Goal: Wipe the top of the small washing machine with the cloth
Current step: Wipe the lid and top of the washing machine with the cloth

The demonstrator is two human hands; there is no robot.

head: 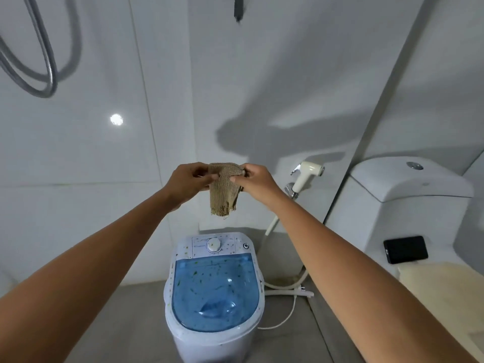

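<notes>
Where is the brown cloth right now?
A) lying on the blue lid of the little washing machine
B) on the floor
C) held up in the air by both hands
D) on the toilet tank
C: the left hand and right hand pinch the cloth by its top edge, and it hangs in the air above the small washing machine without touching it.

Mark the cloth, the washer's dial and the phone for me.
cloth (224,191), head view, middle of the hanging fold.
dial (214,244), head view, centre of the white knob on the washing machine.
phone (405,249), head view, middle of its dark face.
</notes>
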